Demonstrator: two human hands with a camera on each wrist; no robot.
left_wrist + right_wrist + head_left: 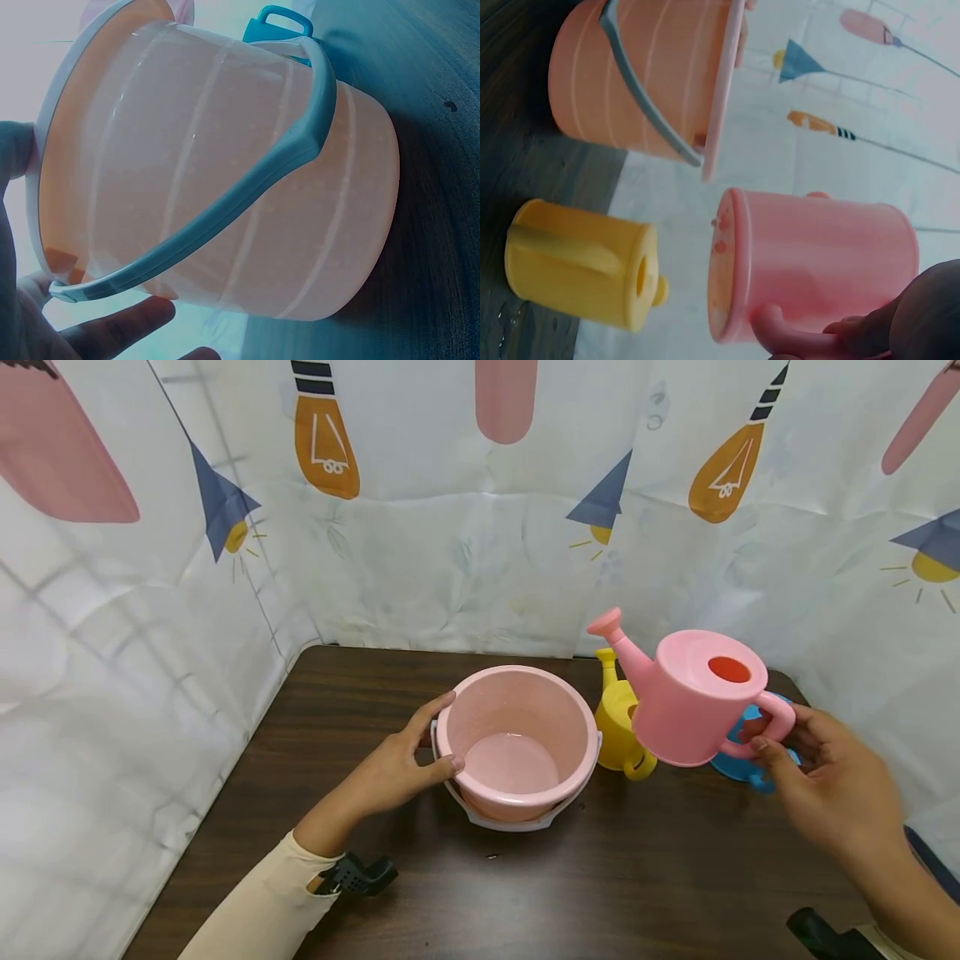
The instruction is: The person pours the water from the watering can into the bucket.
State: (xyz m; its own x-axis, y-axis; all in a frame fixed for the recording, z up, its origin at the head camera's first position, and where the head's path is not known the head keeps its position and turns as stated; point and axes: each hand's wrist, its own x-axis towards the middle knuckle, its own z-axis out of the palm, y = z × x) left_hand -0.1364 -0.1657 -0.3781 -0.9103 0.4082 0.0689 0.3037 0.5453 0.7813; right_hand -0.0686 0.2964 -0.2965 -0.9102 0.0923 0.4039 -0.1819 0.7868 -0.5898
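A pale pink bucket (517,710) stands upright on the table, its grey carrying handle (506,823) hanging down at the front. My left hand (393,768) holds the bucket's left rim, thumb and forefinger set apart along it. My right hand (847,785) grips a pink watering can (686,710) by its loop handle. In the head view the can's spout points up and left. The right wrist view shows the underside of this pink can (817,262) raised off the table. Just right of the bucket stands a yellow watering can (617,727), partly hidden by the pink one.
Behind the pink can and my right fingers, a blue watering can (729,767) is mostly hidden. The dark wood table (510,902) carries a few small wet spots in front of the bucket. White patterned cloth (450,568) hangs along the table's back and sides.
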